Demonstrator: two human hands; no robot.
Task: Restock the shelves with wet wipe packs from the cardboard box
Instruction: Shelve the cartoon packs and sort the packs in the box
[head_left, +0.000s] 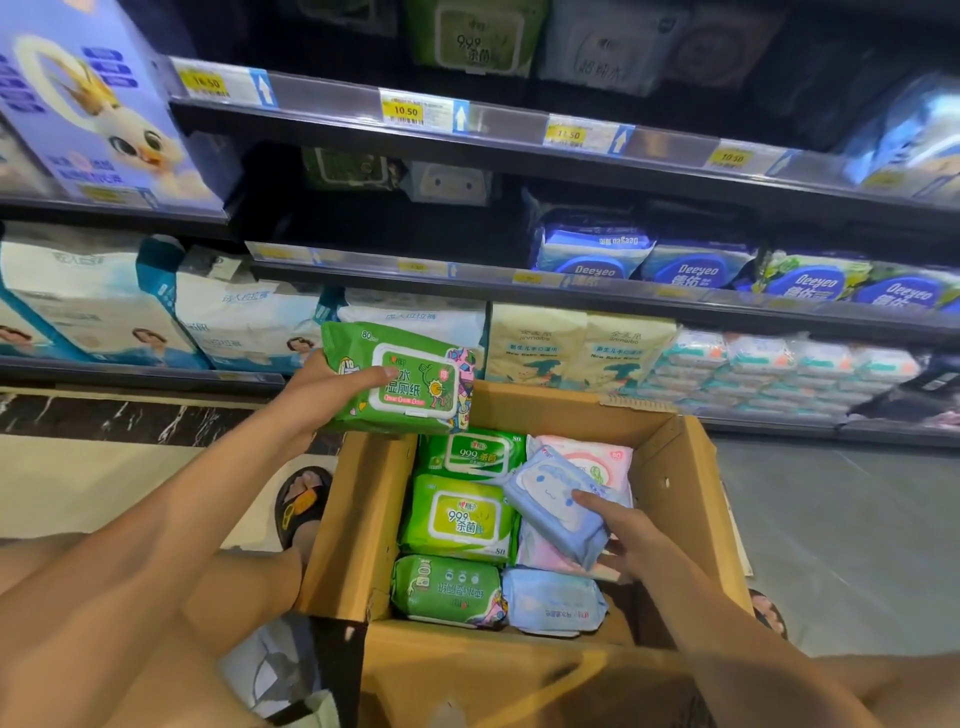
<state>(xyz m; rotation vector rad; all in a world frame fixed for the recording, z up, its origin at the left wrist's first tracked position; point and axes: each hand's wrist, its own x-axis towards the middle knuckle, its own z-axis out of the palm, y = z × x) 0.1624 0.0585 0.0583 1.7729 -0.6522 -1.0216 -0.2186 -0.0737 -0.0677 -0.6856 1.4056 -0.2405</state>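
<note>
the open brown cardboard box (691, 467) sits on the floor just in front of the dark metal store shelves (519, 150), probably so each pack has only a short way to go up from it. the left hand (332, 387) holds a bright green plastic wet wipe pack with a white flip lid (410, 379) above the far left corner of the box, clear of the packs below. it is tilted with its printed face towards the camera, which looks like the pose for carrying it up to a shelf. the thumb (384, 371) lies across the lid on the front, the pack's left end sits in the palm, and the other fingers are hidden behind it, so the hand is clamped on the pack.

the right hand (623, 530) is down inside the right half of the box, gripping a soft pale blue wipe pack (556, 499). its thumb presses on the top face and its fingers curl under the near right end, so that end is tilted up off the pink pack (597, 457) beneath. this seems to be the next pack to go.

more green flip-lid packs (460, 514) lie flat in the left half of the box, so much of the restocking appears to remain
</note>
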